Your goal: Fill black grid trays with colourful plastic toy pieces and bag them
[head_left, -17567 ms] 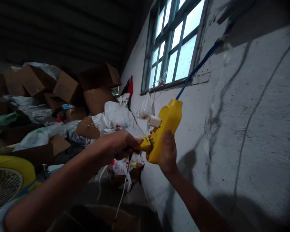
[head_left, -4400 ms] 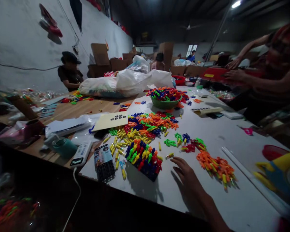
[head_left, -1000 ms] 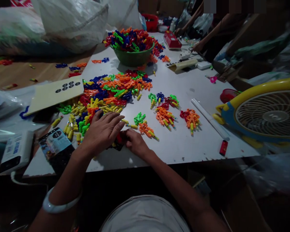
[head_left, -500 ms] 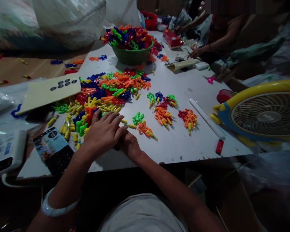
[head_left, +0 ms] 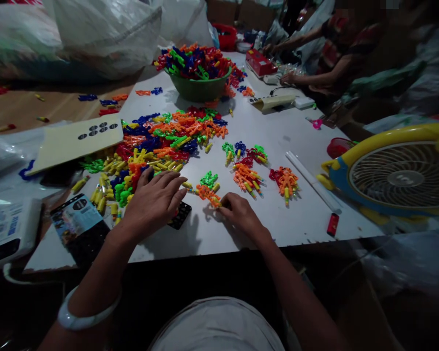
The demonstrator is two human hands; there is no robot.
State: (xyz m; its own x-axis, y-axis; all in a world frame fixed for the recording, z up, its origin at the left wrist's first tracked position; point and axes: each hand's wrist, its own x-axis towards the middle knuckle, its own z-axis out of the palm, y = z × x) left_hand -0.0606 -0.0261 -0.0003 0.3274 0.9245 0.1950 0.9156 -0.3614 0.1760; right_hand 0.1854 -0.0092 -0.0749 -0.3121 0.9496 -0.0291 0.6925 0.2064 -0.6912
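My right hand [head_left: 241,214] pinches the yellow end of an orange plastic toy figure [head_left: 207,193] just above the white table. Beside that figure lies a green one [head_left: 209,179]. Fingers stretched out, my left hand [head_left: 151,200] lies palm down over a black card with holes [head_left: 182,215]; a bit of red shows at its edge, and what is under the palm is hidden. Small yellow, green and red figures [head_left: 123,194] stand close to its left. Beyond the hand spreads a pile of coloured toy figures [head_left: 183,126] with yellow tubes [head_left: 119,163].
Small bunches of figures [head_left: 247,176] lie to the right, near a clear plastic strip [head_left: 310,180] and a yellow fan [head_left: 398,170]. A heaped green bowl [head_left: 199,88] stands behind. Left are a printed card [head_left: 78,219] and white device [head_left: 14,229]. Another person [head_left: 332,73] works at far right.
My right hand has moved right, out from beside the left hand, and now grips the orange figure. More of the black card shows. My left hand has stayed nearly in place.
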